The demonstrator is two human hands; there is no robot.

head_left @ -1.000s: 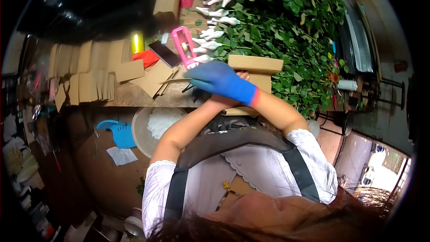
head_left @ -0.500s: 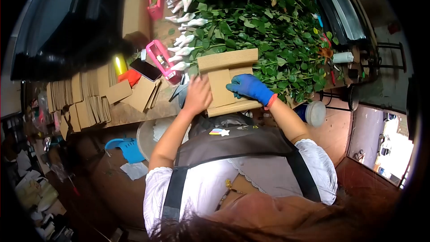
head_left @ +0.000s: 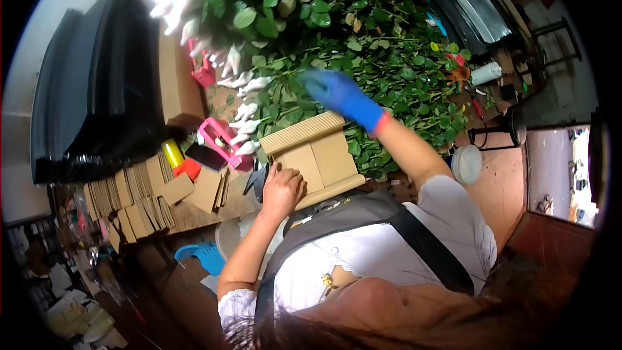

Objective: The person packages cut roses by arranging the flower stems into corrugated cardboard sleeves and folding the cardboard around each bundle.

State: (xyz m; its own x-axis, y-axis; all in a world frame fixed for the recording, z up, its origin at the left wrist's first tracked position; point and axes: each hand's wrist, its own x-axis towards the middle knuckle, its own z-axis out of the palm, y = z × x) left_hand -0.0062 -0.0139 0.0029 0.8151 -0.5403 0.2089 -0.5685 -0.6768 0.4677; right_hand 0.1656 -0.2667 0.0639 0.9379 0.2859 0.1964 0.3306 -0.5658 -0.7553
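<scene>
A sheet of tan corrugated cardboard [head_left: 311,161] lies in front of me, its far and near edges folded up. My left hand [head_left: 283,188], bare, grips the sheet at its left edge with curled fingers. In a blue glove with a red cuff, my right hand [head_left: 343,96] is off the cardboard, above the leafy rose stems [head_left: 382,71]. Motion smears its fingertips, and whether they touch a stem cannot be made out. White-wrapped flower heads [head_left: 246,84] point left at the ends of the stems. Dark-handled scissors [head_left: 258,181] lie beside my left hand.
Two pink tape dispensers stand left of the flowers, the nearer one [head_left: 220,142] by a dark phone [head_left: 205,155]. Stacked cardboard pieces [head_left: 139,194] and a yellow roll [head_left: 172,153] are further left. Black sheets [head_left: 97,84] stand behind them. A white bucket [head_left: 466,164] is at right.
My right hand has left the cardboard and moved up over the rose stems. My left hand stays at the cardboard's left edge. The whole view has turned and shifted.
</scene>
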